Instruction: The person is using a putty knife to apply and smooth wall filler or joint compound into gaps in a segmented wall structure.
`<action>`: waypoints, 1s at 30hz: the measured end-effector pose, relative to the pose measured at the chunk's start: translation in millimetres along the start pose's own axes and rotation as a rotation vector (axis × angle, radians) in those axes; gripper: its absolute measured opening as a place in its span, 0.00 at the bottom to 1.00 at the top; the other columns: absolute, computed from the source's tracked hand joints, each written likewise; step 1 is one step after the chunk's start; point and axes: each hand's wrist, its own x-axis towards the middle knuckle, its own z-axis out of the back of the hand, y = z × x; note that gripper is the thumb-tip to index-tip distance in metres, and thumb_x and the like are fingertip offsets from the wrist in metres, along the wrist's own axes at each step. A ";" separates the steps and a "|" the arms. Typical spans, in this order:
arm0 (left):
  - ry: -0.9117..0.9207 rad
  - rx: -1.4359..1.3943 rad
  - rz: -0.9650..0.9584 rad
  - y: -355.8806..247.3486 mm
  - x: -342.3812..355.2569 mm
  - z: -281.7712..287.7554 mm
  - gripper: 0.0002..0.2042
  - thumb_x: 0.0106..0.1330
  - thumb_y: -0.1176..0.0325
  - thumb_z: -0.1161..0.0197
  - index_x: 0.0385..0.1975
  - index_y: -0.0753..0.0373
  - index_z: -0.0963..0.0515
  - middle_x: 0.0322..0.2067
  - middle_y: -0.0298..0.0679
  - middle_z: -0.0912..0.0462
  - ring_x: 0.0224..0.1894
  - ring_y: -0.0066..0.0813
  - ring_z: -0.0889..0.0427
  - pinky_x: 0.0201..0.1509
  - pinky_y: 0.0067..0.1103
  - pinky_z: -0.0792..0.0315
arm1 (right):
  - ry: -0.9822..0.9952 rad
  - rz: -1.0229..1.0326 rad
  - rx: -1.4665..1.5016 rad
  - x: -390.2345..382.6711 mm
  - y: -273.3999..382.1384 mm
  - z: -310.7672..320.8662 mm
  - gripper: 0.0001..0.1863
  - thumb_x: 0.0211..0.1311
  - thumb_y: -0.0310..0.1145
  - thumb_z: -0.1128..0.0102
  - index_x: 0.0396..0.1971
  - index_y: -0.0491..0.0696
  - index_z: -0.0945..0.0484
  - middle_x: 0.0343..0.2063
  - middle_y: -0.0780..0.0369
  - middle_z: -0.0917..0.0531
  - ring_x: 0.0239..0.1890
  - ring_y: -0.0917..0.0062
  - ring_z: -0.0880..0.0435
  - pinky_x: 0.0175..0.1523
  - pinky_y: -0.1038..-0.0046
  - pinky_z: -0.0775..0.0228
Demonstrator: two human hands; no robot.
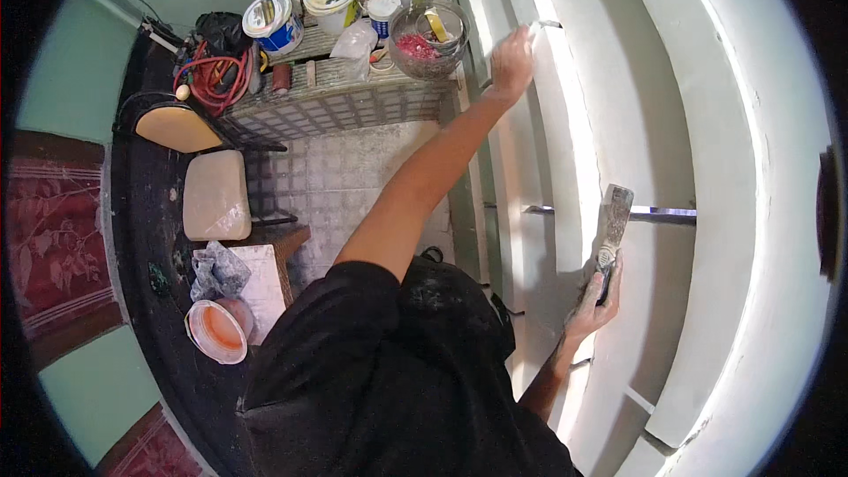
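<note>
In my right hand [594, 311] is a putty knife [614, 221], its dark handle gripped and its worn, smeared blade pointing up and away from me. The blade lies close over a white slatted surface [649, 291]; whether it touches cannot be told. My left arm stretches far forward. At its end my left hand [512, 64] is closed, fingers drawn together against the edge of a white raised strip [552, 79]. What those fingers hold, if anything, is too small to make out. A bright band of light runs along that strip.
Beside my left arm stands a bench [344, 106] with a clear bowl [430, 66], paint buckets [331, 0] and red hose [216, 79]. Further left are a chair [216, 194] and a white bucket with orange inside [216, 333]. Dark slots cut across the slats.
</note>
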 end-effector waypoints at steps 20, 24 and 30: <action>0.742 -0.171 0.882 75.6 -128.7 98.3 0.16 0.72 0.56 0.46 0.52 0.60 0.26 0.44 0.47 0.25 0.39 0.41 0.18 0.33 0.37 0.23 | -0.070 -0.076 0.009 -4.9 -8.4 2.6 0.24 0.73 0.33 0.48 0.61 0.31 0.28 0.58 0.47 0.21 0.58 0.64 0.22 0.63 0.66 0.32; 0.608 -0.597 1.287 158.9 -252.9 175.7 0.27 0.69 0.39 0.44 0.49 0.59 0.27 0.34 0.35 0.27 0.30 0.26 0.25 0.26 0.26 0.30 | -0.033 -0.202 0.081 1.9 -3.1 -11.9 0.23 0.73 0.32 0.49 0.60 0.30 0.28 0.54 0.49 0.19 0.53 0.67 0.20 0.62 0.68 0.31; 0.638 -0.584 1.449 54.3 -169.2 215.7 0.32 0.67 0.37 0.42 0.54 0.63 0.26 0.26 0.29 0.31 0.25 0.22 0.30 0.28 0.23 0.32 | 0.040 -0.230 0.031 0.5 60.4 -50.5 0.25 0.67 0.28 0.43 0.62 0.35 0.28 0.50 0.49 0.18 0.50 0.67 0.19 0.58 0.68 0.29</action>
